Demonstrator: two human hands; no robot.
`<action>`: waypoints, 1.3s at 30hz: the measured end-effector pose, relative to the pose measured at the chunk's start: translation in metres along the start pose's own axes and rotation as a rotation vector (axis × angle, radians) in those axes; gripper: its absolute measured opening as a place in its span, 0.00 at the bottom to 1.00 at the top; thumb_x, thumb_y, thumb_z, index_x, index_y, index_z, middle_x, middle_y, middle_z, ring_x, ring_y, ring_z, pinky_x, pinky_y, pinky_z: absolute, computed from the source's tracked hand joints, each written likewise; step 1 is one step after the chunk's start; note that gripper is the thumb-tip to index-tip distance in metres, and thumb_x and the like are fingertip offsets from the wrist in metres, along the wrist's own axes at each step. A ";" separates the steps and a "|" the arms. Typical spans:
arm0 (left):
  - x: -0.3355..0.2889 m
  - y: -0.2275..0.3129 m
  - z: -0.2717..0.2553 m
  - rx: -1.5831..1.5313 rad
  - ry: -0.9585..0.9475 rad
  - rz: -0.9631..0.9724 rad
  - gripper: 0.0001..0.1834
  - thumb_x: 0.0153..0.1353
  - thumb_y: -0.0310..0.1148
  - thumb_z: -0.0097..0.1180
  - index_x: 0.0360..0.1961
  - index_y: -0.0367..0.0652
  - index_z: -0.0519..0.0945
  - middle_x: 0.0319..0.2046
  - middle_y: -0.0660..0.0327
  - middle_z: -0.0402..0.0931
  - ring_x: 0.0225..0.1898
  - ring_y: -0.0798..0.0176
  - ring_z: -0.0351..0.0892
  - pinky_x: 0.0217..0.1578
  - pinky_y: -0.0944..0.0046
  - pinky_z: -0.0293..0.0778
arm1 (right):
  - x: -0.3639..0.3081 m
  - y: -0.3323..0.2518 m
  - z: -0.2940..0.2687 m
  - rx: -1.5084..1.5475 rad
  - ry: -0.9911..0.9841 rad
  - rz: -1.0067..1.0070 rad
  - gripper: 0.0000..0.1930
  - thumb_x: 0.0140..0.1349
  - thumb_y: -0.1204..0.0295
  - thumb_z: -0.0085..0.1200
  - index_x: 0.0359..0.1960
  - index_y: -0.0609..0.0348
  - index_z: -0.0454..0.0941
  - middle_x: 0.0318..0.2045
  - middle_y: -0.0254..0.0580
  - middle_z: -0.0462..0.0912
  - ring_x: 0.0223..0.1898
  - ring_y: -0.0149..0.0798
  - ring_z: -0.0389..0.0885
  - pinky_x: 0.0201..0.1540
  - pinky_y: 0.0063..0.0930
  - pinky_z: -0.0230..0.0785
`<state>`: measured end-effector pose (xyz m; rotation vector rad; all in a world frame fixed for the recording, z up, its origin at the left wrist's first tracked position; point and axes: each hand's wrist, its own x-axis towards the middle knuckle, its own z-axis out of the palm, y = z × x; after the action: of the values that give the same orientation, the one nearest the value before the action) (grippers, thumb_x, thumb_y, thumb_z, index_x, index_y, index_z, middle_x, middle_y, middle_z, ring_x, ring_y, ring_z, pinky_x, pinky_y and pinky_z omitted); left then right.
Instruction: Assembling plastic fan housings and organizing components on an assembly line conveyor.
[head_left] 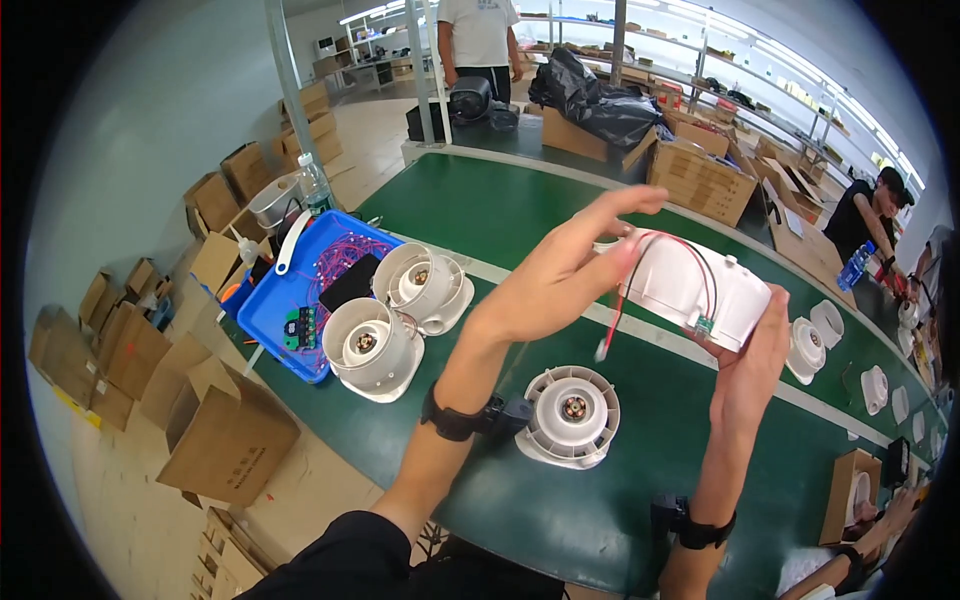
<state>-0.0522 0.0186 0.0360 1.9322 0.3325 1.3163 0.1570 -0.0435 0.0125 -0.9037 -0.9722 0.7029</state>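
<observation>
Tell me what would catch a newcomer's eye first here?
Both hands raised mid-picture: the right hand grips a white round fan housing trailing red and black wires, and the left hand fingers it from the other side. Below them another white fan unit lies on the green table; a blue tray of parts sits left.
</observation>
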 end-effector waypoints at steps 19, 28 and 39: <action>-0.002 -0.279 -0.232 0.088 0.453 -1.174 0.22 0.63 0.28 0.49 0.55 0.24 0.68 0.41 0.44 0.77 0.38 0.39 0.82 0.38 0.51 0.87 | 0.018 -0.006 -0.027 -0.201 -0.227 -0.056 0.09 0.67 0.73 0.51 0.42 0.64 0.78 0.39 0.42 0.82 0.37 0.32 0.84 0.30 0.24 0.75; -0.009 -0.283 -0.206 -0.197 1.193 -0.727 0.33 0.57 0.37 0.59 0.58 0.25 0.66 0.56 0.39 0.69 0.52 0.40 0.76 0.44 0.39 0.80 | 0.021 -0.010 -0.037 -0.197 -0.191 -0.099 0.07 0.66 0.75 0.51 0.40 0.66 0.78 0.35 0.43 0.82 0.34 0.30 0.80 0.26 0.22 0.73; -0.058 -0.074 0.012 0.375 -1.003 -0.482 0.59 0.47 0.58 0.68 0.74 0.45 0.51 0.69 0.39 0.53 0.70 0.40 0.56 0.68 0.49 0.57 | 0.013 -0.013 -0.029 -0.256 -0.270 -0.109 0.07 0.67 0.74 0.51 0.40 0.65 0.79 0.37 0.40 0.82 0.34 0.28 0.79 0.26 0.21 0.71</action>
<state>-0.0522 0.0290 -0.0585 2.3486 0.4942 -0.0984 0.1900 -0.0479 0.0212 -0.9857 -1.3650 0.6257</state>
